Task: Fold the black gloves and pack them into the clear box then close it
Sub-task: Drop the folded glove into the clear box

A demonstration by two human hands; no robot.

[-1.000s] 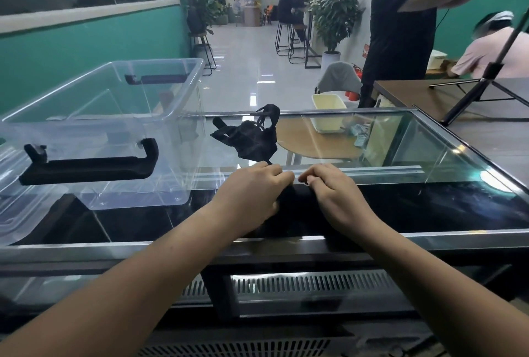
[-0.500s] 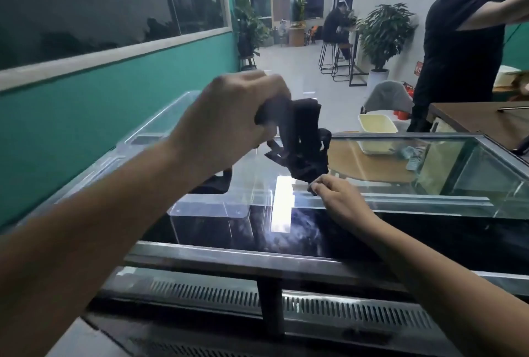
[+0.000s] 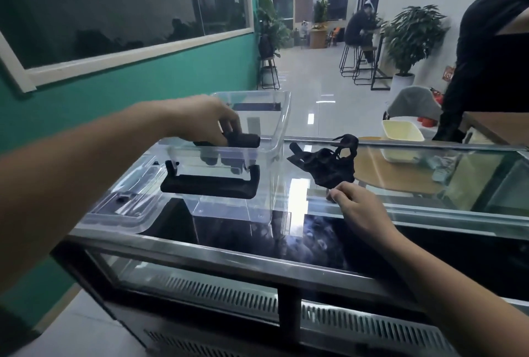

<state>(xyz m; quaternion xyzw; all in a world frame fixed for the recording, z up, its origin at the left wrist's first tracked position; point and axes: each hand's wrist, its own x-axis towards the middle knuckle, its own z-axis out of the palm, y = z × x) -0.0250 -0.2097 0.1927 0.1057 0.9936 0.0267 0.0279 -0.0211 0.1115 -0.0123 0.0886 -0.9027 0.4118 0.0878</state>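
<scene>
Left fingers (image 3: 229,130) gripping rolled black glove (image 3: 243,139) over clear box (image 3: 274,116), right fingers (image 3: 340,193) loosely curled, tips hiding loose glove (image 3: 326,167) edge

Left hand (image 3: 204,121) no longer beside the right at the counter's near edge: lifted away a second ago with the folded glove (image 3: 243,139), raised high half a second ago, now reaching out over the open clear box (image 3: 282,116), fingers closed round the rolled bundle just above the box's near rim. Right hand (image 3: 353,205) off the folded glove too, now resting loosely on the glass counter (image 3: 429,207), fingertips just beside the crumpled second glove (image 3: 329,166). Spot on the dark glass where both hands pressed now bare. Camera view swung leftward, box and lid (image 3: 123,202) now nearer centre.
</scene>
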